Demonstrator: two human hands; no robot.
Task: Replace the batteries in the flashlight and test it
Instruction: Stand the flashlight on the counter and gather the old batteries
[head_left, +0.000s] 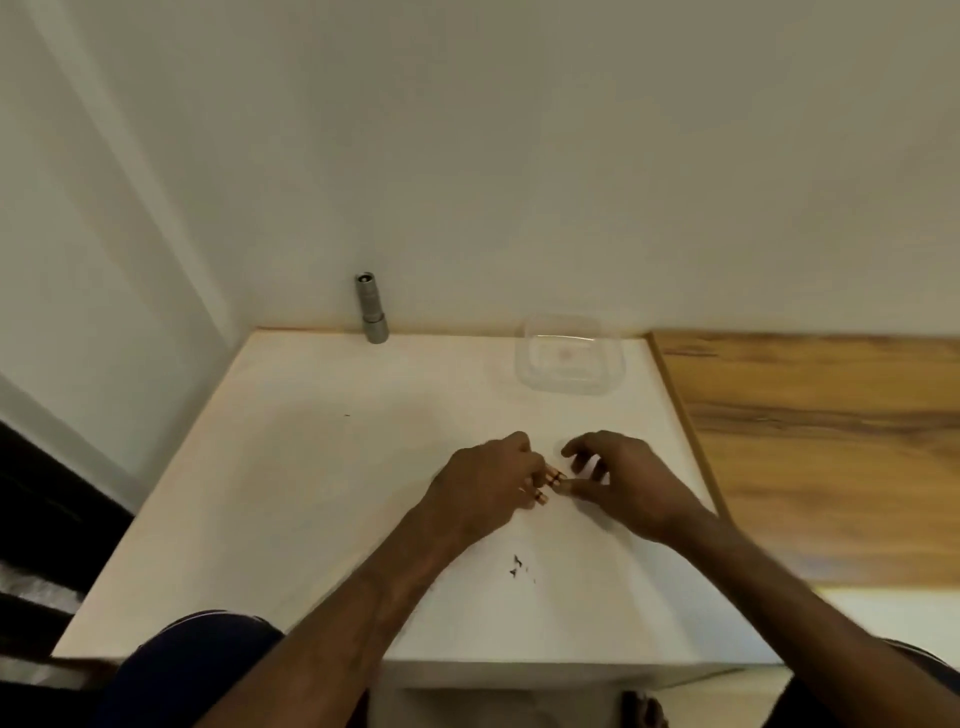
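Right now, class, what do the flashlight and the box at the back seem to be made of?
Flashlight: probably metal, a dull grey sheen with ridged bands. Box: likely clear plastic, since the white table shows through its walls.

Flashlight (372, 308) upright at back edge of counter (291, 467), left of centre, against wall (519, 156). Container (569, 355) at back right of counter, well apart from flashlight. Both hands over counter middle, in front of container: left hand (488, 480) beside right hand (621, 475), fingertips near each other. Batteries (549, 483) between hands, in left-hand grip, right thumb touching one. Small specks (519, 566) on counter, nearer than hands. Wooden surface (810, 441) adjoins counter on right.
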